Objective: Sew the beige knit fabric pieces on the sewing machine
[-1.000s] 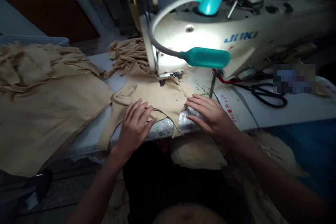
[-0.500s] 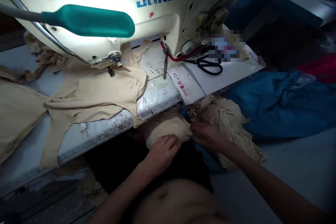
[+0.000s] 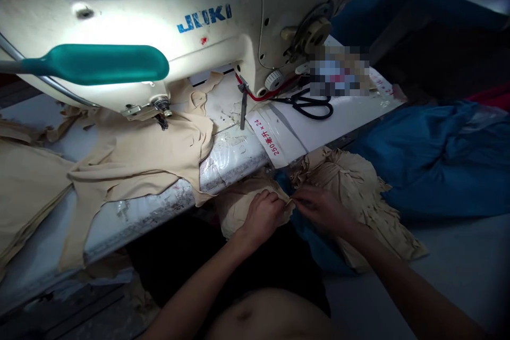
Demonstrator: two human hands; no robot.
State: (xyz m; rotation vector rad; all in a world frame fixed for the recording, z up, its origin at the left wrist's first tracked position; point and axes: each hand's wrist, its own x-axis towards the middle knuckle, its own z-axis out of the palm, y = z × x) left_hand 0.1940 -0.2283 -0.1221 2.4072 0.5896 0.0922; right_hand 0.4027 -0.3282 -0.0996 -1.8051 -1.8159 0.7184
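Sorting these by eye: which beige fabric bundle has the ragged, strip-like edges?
The larger bundle beside the right hand, spreading toward the blue cloth; the bundle under the left hand looks smooth and rounded.

Single head camera, close, facing forward and down past Juki sewing machine (image 3: pixel 131 26) onto left hand (image 3: pixel 263 218), right hand (image 3: pixel 322 210).

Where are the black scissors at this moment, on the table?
In the head view, the black-handled scissors lie on the white table, right of the Juki sewing machine needle, just beyond the printed label.
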